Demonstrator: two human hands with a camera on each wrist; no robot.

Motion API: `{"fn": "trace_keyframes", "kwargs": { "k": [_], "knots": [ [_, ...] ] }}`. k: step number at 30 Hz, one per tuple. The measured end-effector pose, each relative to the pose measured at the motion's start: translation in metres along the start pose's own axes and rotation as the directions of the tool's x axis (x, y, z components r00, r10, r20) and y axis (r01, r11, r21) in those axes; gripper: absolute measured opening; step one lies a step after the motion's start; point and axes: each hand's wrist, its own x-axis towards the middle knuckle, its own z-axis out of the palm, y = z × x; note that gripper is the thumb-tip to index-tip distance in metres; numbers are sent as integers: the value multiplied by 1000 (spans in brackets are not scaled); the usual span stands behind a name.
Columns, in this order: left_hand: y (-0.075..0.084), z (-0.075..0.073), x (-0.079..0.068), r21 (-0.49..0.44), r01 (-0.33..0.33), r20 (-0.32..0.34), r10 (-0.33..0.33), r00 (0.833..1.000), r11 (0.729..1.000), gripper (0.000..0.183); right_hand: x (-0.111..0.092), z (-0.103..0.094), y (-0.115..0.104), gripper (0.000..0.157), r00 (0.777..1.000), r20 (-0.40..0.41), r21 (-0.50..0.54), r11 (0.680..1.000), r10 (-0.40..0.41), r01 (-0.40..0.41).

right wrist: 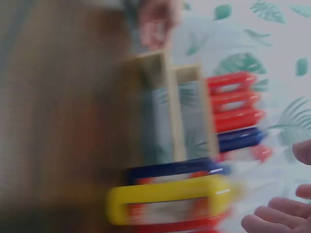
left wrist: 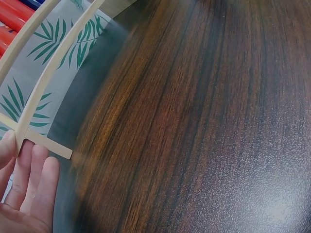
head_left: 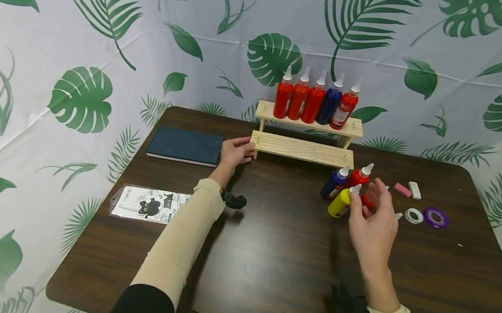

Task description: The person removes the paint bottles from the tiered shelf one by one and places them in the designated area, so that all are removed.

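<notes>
My left hand (head_left: 234, 154) holds the left end of the two-tier wooden rack (head_left: 303, 150) at its lower shelf, thumb and fingers about the corner in the left wrist view. Four-sided wording aside, several red paint bottles (head_left: 313, 103) and one blue bottle (head_left: 329, 106) stand in a row on the upper shelf; the lower shelf is bare. My right hand (head_left: 375, 226) hovers with parted fingers beside a group of bottles on the table. There, a yellow bottle (head_left: 338, 205), a blue bottle (head_left: 333, 185) and a red bottle (head_left: 358, 179) show; others are partly hidden behind the hand.
A dark blue book (head_left: 184, 145) lies left of the rack, with a cat-print sheet in a clear sleeve (head_left: 151, 206) nearer me. Right of the bottles are a pink eraser (head_left: 402, 190), a white eraser (head_left: 414, 190), a white tape roll (head_left: 414, 216) and a purple one (head_left: 437, 211).
</notes>
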Motion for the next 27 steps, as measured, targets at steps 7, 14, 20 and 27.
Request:
{"fn": "trace_keyframes", "kwargs": {
  "k": [7, 14, 20, 27],
  "knots": [
    [-1, -4, 2, 2, -1, -12, 1, 1000, 1000, 31, 48, -15, -49, 63, 985, 133, -27, 993, -106, 111],
    [-1, -5, 4, 1, 14, -14, -14, 1000, 1000, 31, 118, 5, -77, 76, 930, 364, -129, 986, -49, 103],
    [-2, -3, 6, 4, 7, -6, -7, 1000, 1000, 31, 171, 33, -77, 79, 901, 432, -178, 983, 40, 42],
    [-4, -2, 7, 0, 1, -2, -1, 1000, 1000, 31, 197, 52, -68, 73, 900, 431, -157, 988, 58, 12]
  ]
}}
